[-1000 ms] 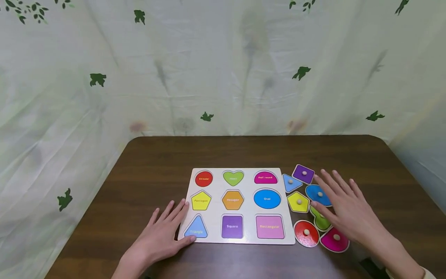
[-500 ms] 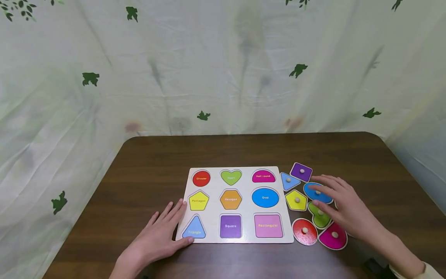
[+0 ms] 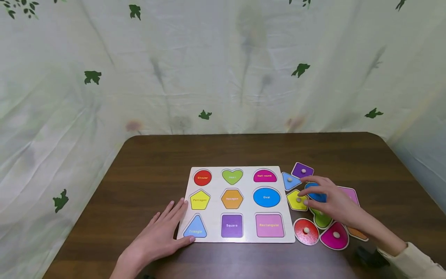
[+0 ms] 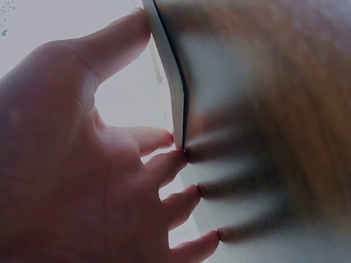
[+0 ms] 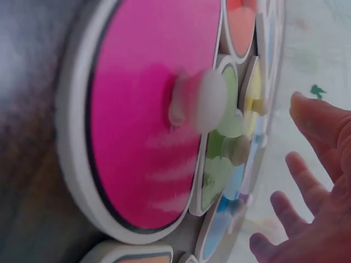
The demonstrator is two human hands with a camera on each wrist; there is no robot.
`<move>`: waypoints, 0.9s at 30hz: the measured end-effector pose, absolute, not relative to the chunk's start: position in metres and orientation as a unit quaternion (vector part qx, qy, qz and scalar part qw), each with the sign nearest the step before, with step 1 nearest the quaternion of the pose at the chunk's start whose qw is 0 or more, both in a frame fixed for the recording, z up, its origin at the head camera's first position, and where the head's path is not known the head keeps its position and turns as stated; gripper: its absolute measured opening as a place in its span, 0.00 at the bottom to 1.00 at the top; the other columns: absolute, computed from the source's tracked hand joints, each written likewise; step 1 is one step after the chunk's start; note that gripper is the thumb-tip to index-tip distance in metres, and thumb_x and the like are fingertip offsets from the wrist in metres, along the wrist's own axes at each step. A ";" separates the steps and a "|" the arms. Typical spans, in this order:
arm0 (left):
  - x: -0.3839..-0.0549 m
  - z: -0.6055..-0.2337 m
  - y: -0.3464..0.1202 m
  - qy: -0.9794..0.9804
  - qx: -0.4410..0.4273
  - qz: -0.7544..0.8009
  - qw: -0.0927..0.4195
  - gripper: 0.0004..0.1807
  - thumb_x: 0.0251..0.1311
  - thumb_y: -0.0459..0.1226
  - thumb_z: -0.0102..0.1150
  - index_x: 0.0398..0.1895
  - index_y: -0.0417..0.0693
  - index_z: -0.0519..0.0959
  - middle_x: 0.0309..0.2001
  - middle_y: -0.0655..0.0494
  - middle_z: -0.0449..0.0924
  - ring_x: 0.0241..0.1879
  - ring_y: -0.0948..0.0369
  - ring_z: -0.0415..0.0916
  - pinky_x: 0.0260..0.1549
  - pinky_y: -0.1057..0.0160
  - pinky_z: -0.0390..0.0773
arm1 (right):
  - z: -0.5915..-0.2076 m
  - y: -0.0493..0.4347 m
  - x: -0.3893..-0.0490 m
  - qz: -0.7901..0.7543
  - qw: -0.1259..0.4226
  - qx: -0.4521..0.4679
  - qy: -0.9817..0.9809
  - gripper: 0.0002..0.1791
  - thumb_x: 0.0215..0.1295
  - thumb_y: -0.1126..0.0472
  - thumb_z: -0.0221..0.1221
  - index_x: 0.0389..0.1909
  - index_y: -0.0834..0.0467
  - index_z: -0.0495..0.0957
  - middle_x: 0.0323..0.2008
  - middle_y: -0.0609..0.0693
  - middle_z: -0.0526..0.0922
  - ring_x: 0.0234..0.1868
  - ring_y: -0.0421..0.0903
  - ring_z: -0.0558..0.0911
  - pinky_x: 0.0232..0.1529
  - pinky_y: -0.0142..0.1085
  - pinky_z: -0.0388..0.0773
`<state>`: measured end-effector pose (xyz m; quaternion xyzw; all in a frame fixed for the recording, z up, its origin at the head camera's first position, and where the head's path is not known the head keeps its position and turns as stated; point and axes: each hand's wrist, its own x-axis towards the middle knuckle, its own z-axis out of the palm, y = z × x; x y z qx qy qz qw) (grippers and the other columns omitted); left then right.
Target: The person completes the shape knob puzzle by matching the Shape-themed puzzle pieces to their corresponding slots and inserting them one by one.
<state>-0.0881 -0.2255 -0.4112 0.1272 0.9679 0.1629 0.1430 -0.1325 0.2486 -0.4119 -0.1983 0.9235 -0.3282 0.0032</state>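
My left hand [image 3: 156,240] rests at the left edge of a white shape board [image 3: 215,221], fingers spread straight. In the left wrist view its thumb and fingertips touch the board's edge and the table. My right hand [image 3: 336,203] hovers over the loose knobbed puzzle pieces at the board's right. Its thumb and index finger are parted near the knob of the yellow pentagon piece [image 3: 294,204]. The right wrist view shows those fingers apart from the pieces, holding nothing. Beneath the hand lie the blue oval piece [image 3: 318,197] and the green heart piece [image 3: 322,219], both partly hidden.
Around the hand lie a purple square piece [image 3: 302,169], a blue triangle piece [image 3: 290,181], a red circle piece [image 3: 306,232] and a magenta half-round piece [image 3: 334,237]. Pink [image 3: 349,193] and orange [image 3: 357,233] pieces show partly behind the right arm. A dark wooden table [image 3: 156,155] bears everything.
My right hand has moved left from beside the oval to above the yellow pentagon, its fingers bending and thumb nearing the index finger. Pink and orange pieces are uncovered. My left hand stays put.
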 end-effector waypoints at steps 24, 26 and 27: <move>-0.089 -0.411 -0.224 0.967 0.114 0.165 0.156 0.57 0.51 0.67 0.62 0.79 0.52 0.52 0.78 0.55 0.48 0.76 0.46 0.41 0.67 0.34 0.48 | -0.423 0.245 -0.151 -0.293 0.025 -0.213 0.932 0.09 0.56 0.56 0.72 0.39 0.43 0.88 0.58 0.54 0.76 0.63 0.63 0.63 0.53 0.65 0.71; -0.089 -0.411 -0.224 0.967 0.114 0.165 0.155 0.57 0.51 0.67 0.62 0.79 0.52 0.52 0.78 0.55 0.47 0.76 0.46 0.41 0.67 0.34 0.48 | -0.423 0.245 -0.150 -0.292 0.025 -0.209 0.933 0.08 0.57 0.56 0.71 0.38 0.43 0.88 0.57 0.54 0.76 0.63 0.63 0.63 0.53 0.65 0.71; -0.089 -0.411 -0.224 0.967 0.114 0.165 0.155 0.57 0.51 0.67 0.62 0.79 0.52 0.52 0.78 0.55 0.47 0.76 0.46 0.41 0.67 0.34 0.48 | -0.423 0.244 -0.150 -0.291 0.024 -0.205 0.934 0.08 0.57 0.56 0.71 0.38 0.42 0.87 0.57 0.54 0.76 0.63 0.63 0.63 0.53 0.65 0.71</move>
